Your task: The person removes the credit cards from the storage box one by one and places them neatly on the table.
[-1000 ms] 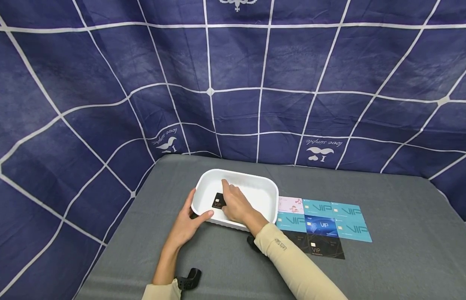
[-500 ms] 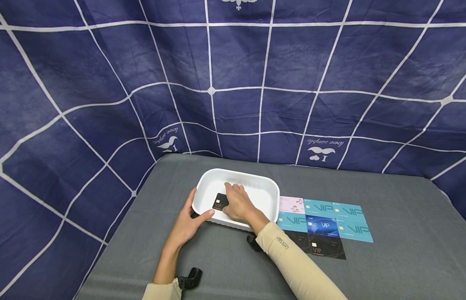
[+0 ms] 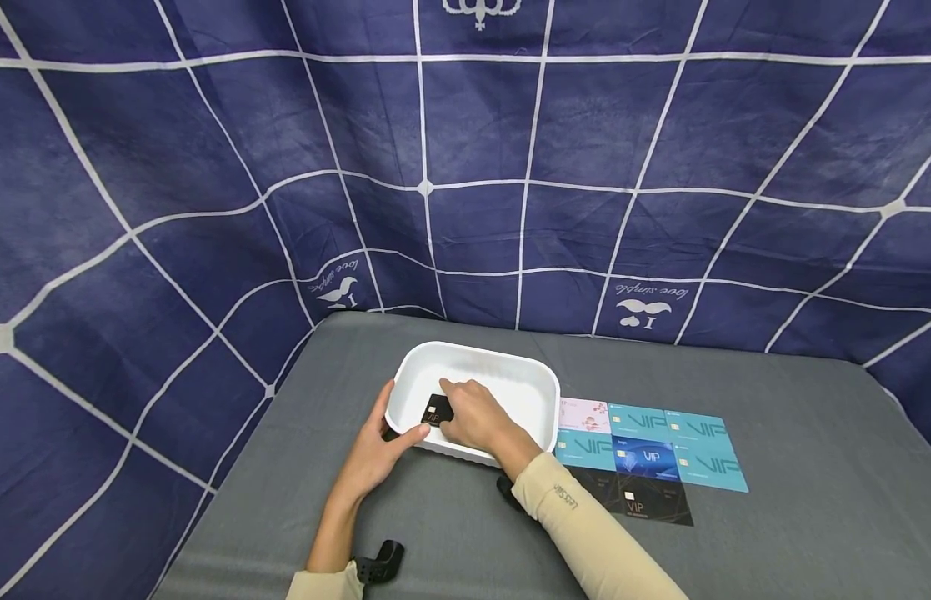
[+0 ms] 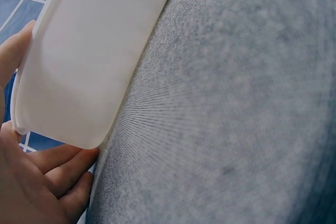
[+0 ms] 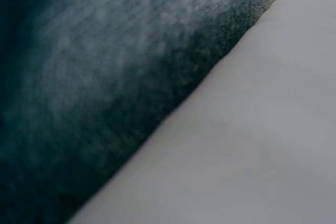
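A white plastic tray (image 3: 510,362) lies on the grey cloth. My left hand (image 3: 371,454) grips its near left corner, with the thumb over the front rim and the fingers along the left end. The left wrist view shows this hand (image 4: 39,182) against the tray's outer wall (image 4: 79,61). Inside the tray is a black VIP card (image 3: 433,410). My right hand (image 3: 478,419) reaches in from the right and holds the card's right part, its index finger pointing to the far left. The hand hides that end of the card. Only tray wall (image 5: 226,145) and cloth fill most of the right wrist view.
Right of the tray several VIP cards lie edge to edge in rows: pink (image 3: 585,415), teal (image 3: 638,422), blue (image 3: 647,458) and black (image 3: 654,500). My right forearm partly covers the lower left one. A blue checked curtain (image 3: 473,225) hangs behind the table.
My right hand has shifted slightly within the tray, first right and then back left and nearer, and the black VIP card moved a little with it. The left hand keeps its grip.
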### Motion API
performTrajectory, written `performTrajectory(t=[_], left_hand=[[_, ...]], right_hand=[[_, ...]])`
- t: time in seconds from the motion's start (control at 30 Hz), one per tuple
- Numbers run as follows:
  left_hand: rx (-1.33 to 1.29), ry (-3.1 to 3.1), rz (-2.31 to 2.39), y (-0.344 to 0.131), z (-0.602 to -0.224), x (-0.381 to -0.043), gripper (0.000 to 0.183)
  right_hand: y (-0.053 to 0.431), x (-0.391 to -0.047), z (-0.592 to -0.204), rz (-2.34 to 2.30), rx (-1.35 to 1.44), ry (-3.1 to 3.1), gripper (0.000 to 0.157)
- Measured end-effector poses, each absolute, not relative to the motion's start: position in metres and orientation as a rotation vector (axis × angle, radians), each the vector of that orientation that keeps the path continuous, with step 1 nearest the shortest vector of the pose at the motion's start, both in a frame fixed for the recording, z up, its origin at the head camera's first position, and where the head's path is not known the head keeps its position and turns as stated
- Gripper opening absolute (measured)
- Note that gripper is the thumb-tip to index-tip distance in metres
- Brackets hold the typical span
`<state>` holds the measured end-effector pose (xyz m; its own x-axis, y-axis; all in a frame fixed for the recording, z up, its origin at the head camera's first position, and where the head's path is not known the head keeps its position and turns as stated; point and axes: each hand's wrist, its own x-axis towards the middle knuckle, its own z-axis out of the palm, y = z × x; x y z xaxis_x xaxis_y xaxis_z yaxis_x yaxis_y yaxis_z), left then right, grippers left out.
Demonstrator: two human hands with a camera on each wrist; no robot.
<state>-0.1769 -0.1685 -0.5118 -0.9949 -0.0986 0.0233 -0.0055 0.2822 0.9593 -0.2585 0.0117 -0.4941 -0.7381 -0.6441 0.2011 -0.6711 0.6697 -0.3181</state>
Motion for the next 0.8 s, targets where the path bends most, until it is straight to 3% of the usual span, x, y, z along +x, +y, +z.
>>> performTrajectory(t=[0.23, 0.8], left_hand=[[0.096, -2.441, -1.85, -0.1682, -0.5125, -0.1771, 0.097], [0.082, -2.438, -1.85, -0.1677, -0.5121, -0.1766, 0.096]], right_hand=[[0.0132, -0.257, -0.4926, 0.586, 1.123, -2.792, 0.039], [0.0132, -0.2595, -0.4938, 0.658, 1.123, -2.862, 0.069]])
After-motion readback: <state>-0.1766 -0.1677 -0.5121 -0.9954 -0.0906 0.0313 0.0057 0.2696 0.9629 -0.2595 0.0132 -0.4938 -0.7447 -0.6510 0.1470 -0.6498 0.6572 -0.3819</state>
